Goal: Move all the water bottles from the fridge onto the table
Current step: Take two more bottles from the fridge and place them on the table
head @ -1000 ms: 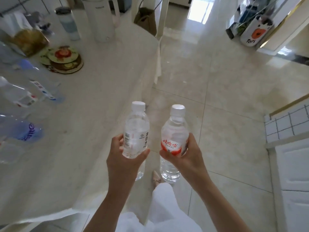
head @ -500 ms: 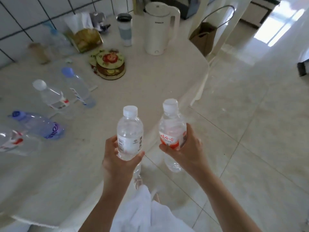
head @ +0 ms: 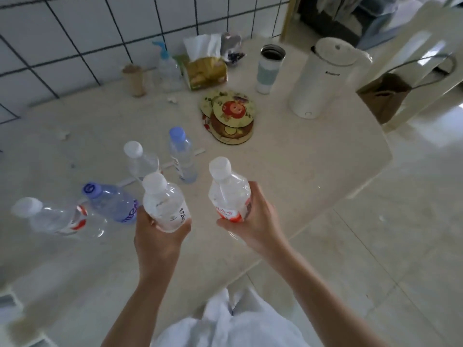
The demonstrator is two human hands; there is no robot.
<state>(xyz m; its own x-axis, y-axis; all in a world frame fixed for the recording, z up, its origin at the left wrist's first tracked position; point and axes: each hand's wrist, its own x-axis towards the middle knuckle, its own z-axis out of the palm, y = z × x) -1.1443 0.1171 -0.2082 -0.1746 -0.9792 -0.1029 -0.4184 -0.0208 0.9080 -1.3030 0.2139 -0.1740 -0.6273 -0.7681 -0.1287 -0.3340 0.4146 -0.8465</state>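
Head view: the delivery step looks nearly done. The left hand [head: 160, 236] grips a white-label bottle [head: 166, 207] and the right hand [head: 253, 221] a red-label bottle [head: 229, 196], both held above the worktop [head: 313, 156]. Next they need setting down upright on bare worktop, clear of the four bottles [head: 110, 202] already standing there. All look filled with clear water; the tumbler [head: 269, 68] is open, contents unseen.

Red-label bottle [head: 51, 217] blurred — print perhaps unreadable; fingers mostly hidden.
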